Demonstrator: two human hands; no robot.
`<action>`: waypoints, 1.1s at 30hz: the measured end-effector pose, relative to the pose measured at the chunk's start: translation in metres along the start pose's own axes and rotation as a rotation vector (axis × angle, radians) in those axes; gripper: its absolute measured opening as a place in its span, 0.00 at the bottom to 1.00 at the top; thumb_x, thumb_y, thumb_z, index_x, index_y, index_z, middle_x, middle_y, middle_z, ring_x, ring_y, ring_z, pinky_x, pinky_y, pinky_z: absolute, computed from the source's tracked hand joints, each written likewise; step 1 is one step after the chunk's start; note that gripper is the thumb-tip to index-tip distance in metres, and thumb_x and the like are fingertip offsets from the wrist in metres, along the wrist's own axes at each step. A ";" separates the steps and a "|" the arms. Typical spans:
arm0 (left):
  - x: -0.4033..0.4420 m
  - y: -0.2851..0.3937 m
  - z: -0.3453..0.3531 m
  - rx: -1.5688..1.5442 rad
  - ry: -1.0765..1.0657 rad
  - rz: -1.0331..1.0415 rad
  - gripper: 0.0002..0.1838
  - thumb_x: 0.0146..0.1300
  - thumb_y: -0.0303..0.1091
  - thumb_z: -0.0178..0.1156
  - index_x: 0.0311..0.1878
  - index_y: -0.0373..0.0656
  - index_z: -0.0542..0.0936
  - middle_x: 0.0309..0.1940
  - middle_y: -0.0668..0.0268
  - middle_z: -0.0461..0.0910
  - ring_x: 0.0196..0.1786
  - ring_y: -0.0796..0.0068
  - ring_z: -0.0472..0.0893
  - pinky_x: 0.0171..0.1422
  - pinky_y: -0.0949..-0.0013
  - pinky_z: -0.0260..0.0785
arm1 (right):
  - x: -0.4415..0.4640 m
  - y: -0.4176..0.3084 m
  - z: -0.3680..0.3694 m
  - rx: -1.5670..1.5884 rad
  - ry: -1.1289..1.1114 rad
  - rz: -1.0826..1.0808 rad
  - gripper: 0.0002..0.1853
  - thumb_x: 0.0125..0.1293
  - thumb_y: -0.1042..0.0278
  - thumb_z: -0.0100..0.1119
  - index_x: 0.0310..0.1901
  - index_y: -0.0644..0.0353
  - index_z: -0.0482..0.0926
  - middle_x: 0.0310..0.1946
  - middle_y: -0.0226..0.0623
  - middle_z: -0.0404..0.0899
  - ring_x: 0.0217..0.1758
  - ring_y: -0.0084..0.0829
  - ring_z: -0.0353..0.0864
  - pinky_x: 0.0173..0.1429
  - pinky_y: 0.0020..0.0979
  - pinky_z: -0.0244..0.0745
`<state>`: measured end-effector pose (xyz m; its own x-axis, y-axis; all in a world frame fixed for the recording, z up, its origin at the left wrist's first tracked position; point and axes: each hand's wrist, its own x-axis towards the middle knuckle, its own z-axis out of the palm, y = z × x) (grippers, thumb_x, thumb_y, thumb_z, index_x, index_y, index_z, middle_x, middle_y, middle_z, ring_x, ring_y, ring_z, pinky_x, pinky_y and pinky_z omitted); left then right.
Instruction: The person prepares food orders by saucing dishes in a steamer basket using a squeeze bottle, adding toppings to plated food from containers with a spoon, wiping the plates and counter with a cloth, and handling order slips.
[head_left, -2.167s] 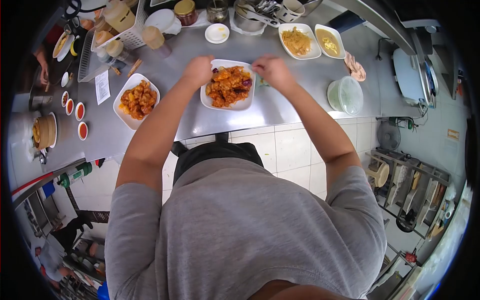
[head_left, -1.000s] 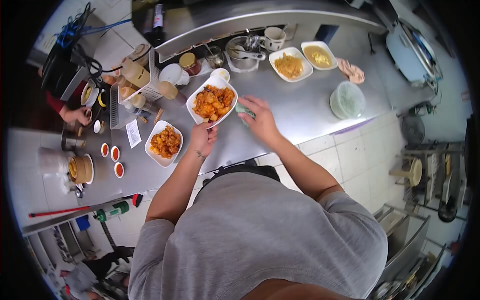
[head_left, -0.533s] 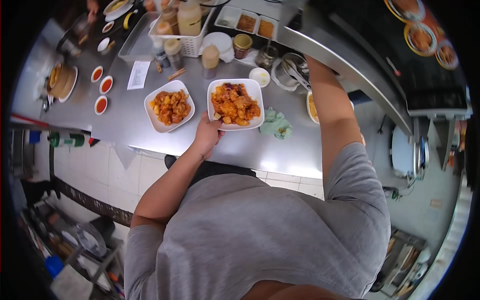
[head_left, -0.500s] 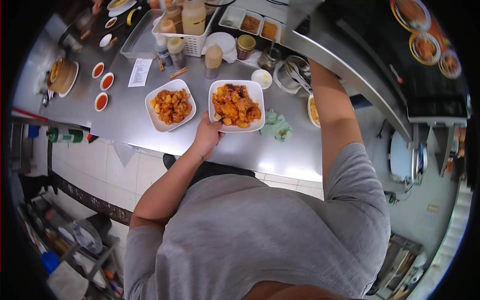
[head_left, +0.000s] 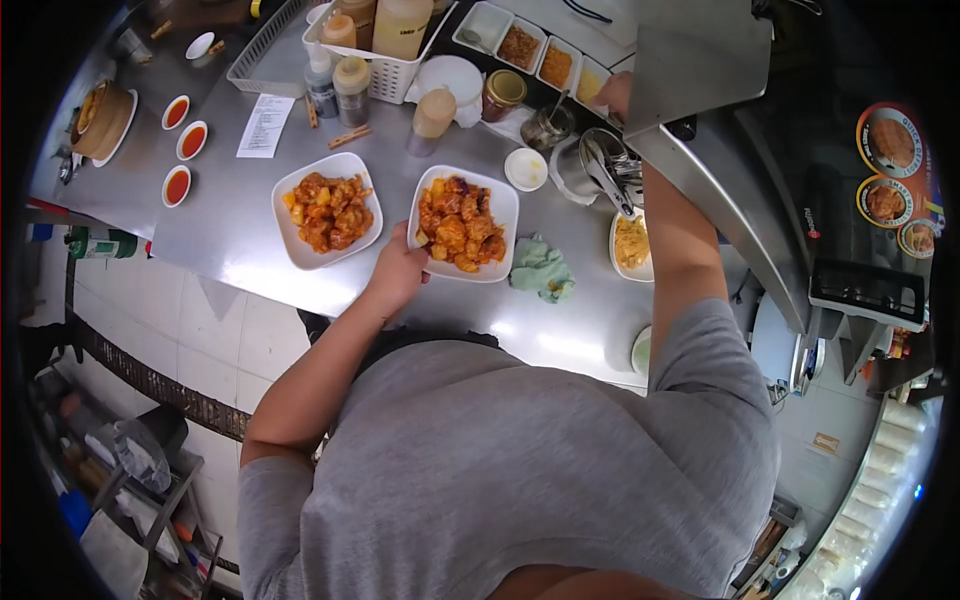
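Note:
My left hand (head_left: 399, 272) grips the lower left edge of a white square bowl (head_left: 513, 212), thumb on the rim and fingers underneath. Glazed, orange-red chunks of food (head_left: 462, 225) fill that bowl. Another white bowl (head_left: 290, 243) with similar food (head_left: 328, 212) stands just to its left. At the back, my right hand (head_left: 616, 96) dips with curled fingers to a small white container of pale yellow bits (head_left: 590, 80). The steel appliance edge partly covers that hand, and its fingertips are hard to make out.
A crumpled green cloth (head_left: 542, 270) lies right of the held bowl. Tongs (head_left: 606, 172) rest in a metal pot. Behind are sauce bottles (head_left: 352, 92), a jar (head_left: 503, 94) and a white basket (head_left: 392, 80). Red sauce dishes (head_left: 191, 140) and a receipt (head_left: 266, 127) are leftward.
My right hand has come into sight at the pale yellow container; the appliance hid it before. My left hand still holds the bowl. The whole view has shifted slightly.

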<state>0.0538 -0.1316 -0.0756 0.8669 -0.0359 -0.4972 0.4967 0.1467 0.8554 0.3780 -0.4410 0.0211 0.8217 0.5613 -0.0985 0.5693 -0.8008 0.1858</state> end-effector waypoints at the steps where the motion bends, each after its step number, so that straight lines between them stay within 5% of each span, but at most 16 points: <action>1: 0.006 -0.005 0.000 0.001 -0.004 -0.010 0.22 0.59 0.25 0.46 0.59 0.35 0.62 0.32 0.58 0.76 0.23 0.76 0.72 0.27 0.72 0.67 | -0.001 -0.006 -0.001 0.160 -0.005 0.002 0.09 0.57 0.62 0.60 0.37 0.56 0.82 0.30 0.39 0.81 0.38 0.33 0.79 0.45 0.31 0.71; 3: 0.012 -0.012 0.002 0.005 -0.017 -0.034 0.22 0.59 0.24 0.46 0.58 0.35 0.63 0.31 0.58 0.76 0.22 0.76 0.72 0.26 0.72 0.67 | -0.001 -0.035 -0.006 0.641 0.028 0.157 0.08 0.56 0.64 0.61 0.35 0.57 0.82 0.29 0.39 0.81 0.36 0.31 0.79 0.43 0.30 0.72; 9: 0.012 0.007 0.007 0.039 -0.045 -0.086 0.22 0.59 0.25 0.46 0.58 0.35 0.63 0.30 0.58 0.75 0.22 0.76 0.72 0.25 0.72 0.66 | -0.003 -0.048 0.015 0.547 0.028 0.012 0.07 0.55 0.67 0.62 0.32 0.61 0.80 0.24 0.38 0.78 0.28 0.28 0.77 0.36 0.29 0.70; 10: 0.012 0.009 0.005 0.056 -0.036 -0.083 0.22 0.59 0.26 0.46 0.58 0.35 0.63 0.31 0.59 0.76 0.22 0.76 0.72 0.25 0.72 0.67 | -0.014 -0.056 0.003 0.465 0.181 0.000 0.08 0.56 0.67 0.61 0.33 0.62 0.79 0.22 0.37 0.77 0.26 0.28 0.75 0.35 0.31 0.70; 13: 0.016 0.014 0.005 0.079 -0.020 -0.072 0.21 0.60 0.26 0.47 0.58 0.35 0.63 0.32 0.59 0.76 0.23 0.76 0.72 0.26 0.73 0.67 | -0.034 -0.055 -0.042 0.833 0.125 0.153 0.08 0.58 0.66 0.60 0.35 0.62 0.78 0.21 0.36 0.75 0.24 0.27 0.73 0.34 0.30 0.69; 16: 0.024 0.020 0.006 0.050 -0.035 -0.072 0.21 0.61 0.27 0.47 0.59 0.35 0.63 0.33 0.59 0.76 0.23 0.76 0.73 0.26 0.73 0.67 | -0.047 -0.068 -0.025 0.528 0.152 0.130 0.08 0.59 0.65 0.59 0.36 0.60 0.79 0.20 0.32 0.75 0.23 0.22 0.71 0.32 0.27 0.68; 19: 0.033 0.022 0.009 -0.026 -0.043 -0.077 0.21 0.61 0.26 0.47 0.59 0.36 0.62 0.33 0.59 0.76 0.24 0.77 0.73 0.26 0.74 0.67 | -0.057 -0.080 -0.030 0.816 0.105 0.477 0.07 0.60 0.65 0.59 0.36 0.59 0.79 0.21 0.27 0.75 0.23 0.18 0.70 0.30 0.23 0.67; 22: 0.037 0.025 0.014 -0.069 -0.046 -0.086 0.22 0.61 0.26 0.47 0.60 0.36 0.62 0.34 0.59 0.76 0.24 0.77 0.72 0.26 0.74 0.67 | -0.062 -0.077 -0.028 0.866 0.062 0.534 0.06 0.61 0.66 0.58 0.37 0.58 0.79 0.23 0.24 0.74 0.23 0.16 0.68 0.29 0.21 0.66; 26: 0.040 0.030 0.016 -0.077 -0.070 -0.100 0.23 0.61 0.25 0.47 0.60 0.36 0.62 0.36 0.59 0.76 0.25 0.77 0.72 0.26 0.74 0.67 | -0.060 -0.042 0.012 1.051 0.287 0.379 0.06 0.61 0.68 0.56 0.36 0.59 0.79 0.23 0.26 0.74 0.22 0.16 0.69 0.28 0.20 0.66; 30: 0.043 0.033 0.021 -0.116 -0.069 -0.100 0.23 0.60 0.24 0.47 0.60 0.36 0.62 0.36 0.60 0.75 0.25 0.78 0.72 0.26 0.74 0.67 | -0.047 -0.031 -0.024 1.463 0.415 0.312 0.05 0.60 0.70 0.55 0.34 0.61 0.79 0.23 0.29 0.75 0.21 0.18 0.71 0.25 0.20 0.66; 33: 0.048 0.034 0.027 -0.159 -0.098 -0.085 0.22 0.60 0.24 0.47 0.59 0.36 0.62 0.35 0.61 0.74 0.25 0.78 0.71 0.26 0.74 0.67 | -0.011 -0.037 -0.009 1.199 0.590 0.499 0.06 0.59 0.70 0.55 0.32 0.63 0.78 0.22 0.32 0.76 0.21 0.20 0.73 0.24 0.21 0.67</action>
<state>0.1137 -0.1546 -0.0668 0.8260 -0.1492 -0.5436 0.5620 0.2932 0.7735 0.3478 -0.4150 0.0244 0.9778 -0.0623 0.2001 0.1499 -0.4592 -0.8756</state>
